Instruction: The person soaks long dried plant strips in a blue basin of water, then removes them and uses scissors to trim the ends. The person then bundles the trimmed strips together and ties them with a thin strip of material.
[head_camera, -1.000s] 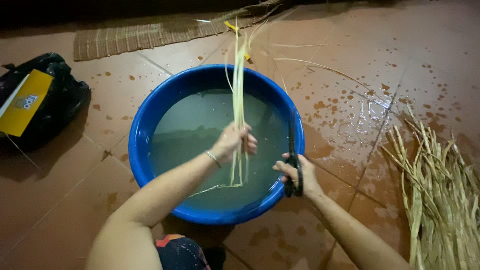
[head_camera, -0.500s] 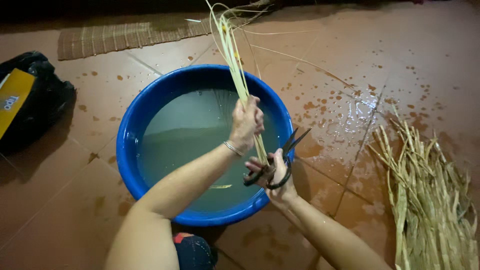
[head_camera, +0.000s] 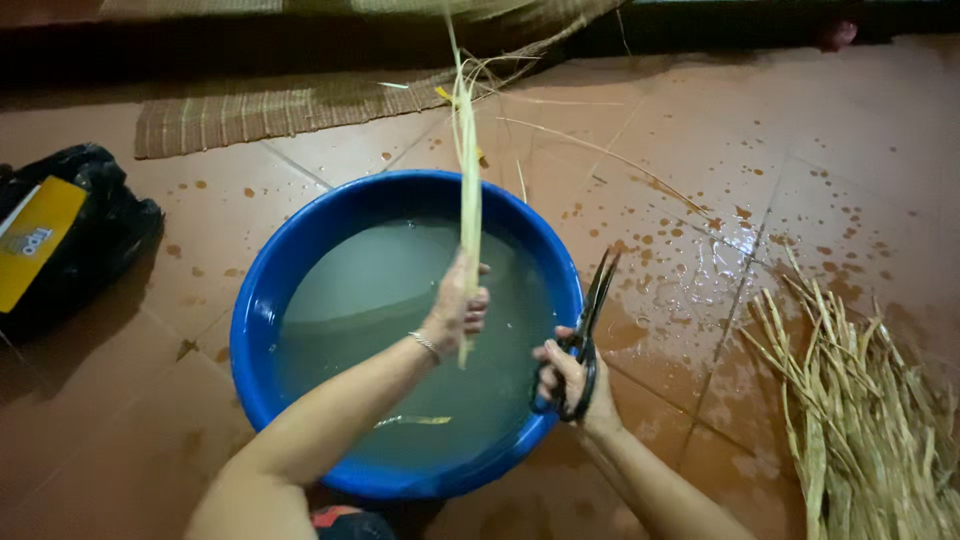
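Single head-worn view, steeply downward, close over blue basin (head_camera: 262, 330), edges perhaps dim.

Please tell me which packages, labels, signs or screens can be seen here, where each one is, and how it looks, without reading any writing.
Yellow label: at the far left edge, lying on the black bag; a slanted rectangular card, yellow with a white strip and dark print.
Black bag: on the tiled floor left of the blue basin; crumpled, glossy plastic.
No signs or screens are in view.

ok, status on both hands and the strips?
Left hand gripping pale leaf strips upright over blue basin. Right hand holding black scissors, blades up, apart from strips. Nothing between them.
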